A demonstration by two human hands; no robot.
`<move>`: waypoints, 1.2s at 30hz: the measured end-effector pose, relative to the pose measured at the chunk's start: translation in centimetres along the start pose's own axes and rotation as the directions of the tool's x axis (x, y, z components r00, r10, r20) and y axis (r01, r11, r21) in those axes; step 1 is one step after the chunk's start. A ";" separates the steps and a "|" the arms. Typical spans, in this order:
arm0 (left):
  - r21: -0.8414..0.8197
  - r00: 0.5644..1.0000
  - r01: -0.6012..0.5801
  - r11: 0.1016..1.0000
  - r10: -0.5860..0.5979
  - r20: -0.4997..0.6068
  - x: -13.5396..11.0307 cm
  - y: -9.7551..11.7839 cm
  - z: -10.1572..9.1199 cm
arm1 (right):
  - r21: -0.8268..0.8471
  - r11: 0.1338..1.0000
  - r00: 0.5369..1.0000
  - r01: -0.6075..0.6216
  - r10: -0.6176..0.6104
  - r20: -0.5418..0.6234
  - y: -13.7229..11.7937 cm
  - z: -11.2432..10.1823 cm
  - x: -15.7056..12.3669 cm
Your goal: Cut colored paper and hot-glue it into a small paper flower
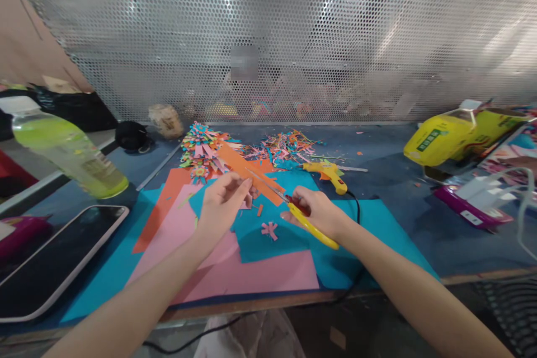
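Note:
My left hand point(229, 199) pinches a long strip of orange paper point(235, 161) that slants across the middle of the table. In my right hand point(314, 208) are yellow-handled scissors point(312, 226), their blades lying along the orange strip. Below the hands a small pink paper flower point(269, 230) rests on a blue paper sheet point(268, 249). Beneath and around that lie a pink sheet point(251, 277) and an orange sheet point(161, 212). Just beyond my left hand stands a cone-like heap of colourful paper flowers point(199, 148).
A yellow glue gun point(329, 174) with a black cord lies beyond my right hand, near paper scraps point(289, 146). At left are a drink bottle point(67, 148) and a phone point(59, 263). A yellow bottle point(438, 137) and purple power strip point(472, 207) sit right. A perforated metal panel point(285, 28) closes the back.

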State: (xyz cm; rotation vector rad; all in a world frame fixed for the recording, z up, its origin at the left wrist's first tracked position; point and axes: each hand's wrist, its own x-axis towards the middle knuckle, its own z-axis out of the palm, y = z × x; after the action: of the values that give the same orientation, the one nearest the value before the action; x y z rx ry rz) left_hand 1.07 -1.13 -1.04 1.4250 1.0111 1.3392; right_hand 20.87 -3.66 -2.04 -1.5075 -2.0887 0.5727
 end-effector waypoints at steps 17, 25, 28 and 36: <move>-0.167 0.999 0.021 0.986 -0.026 -0.029 0.2 0.0 0.1 | 0.046 0.998 0.999 -0.052 0.051 0.013 -0.6 -0.2 0.0; -0.190 0.989 -0.053 0.980 0.026 -0.143 0.5 -0.2 0.0 | 0.023 0.999 0.999 -0.038 0.037 0.027 -0.5 -0.2 0.0; -0.162 0.991 -0.064 0.985 0.043 -0.130 0.4 -0.2 0.0 | 0.020 0.999 0.999 -0.026 0.026 0.032 -0.4 -0.2 0.0; -0.102 0.997 -0.046 0.994 0.039 -0.063 0.1 -0.4 0.0 | 0.010 1.000 0.999 -0.024 0.024 0.025 -0.2 -0.1 -0.1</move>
State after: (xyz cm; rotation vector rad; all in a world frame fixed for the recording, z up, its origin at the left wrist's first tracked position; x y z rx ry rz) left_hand 1.03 -0.95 -1.40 1.3415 0.9415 1.4532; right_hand 20.76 -3.79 -1.85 -1.5291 -2.0856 0.6127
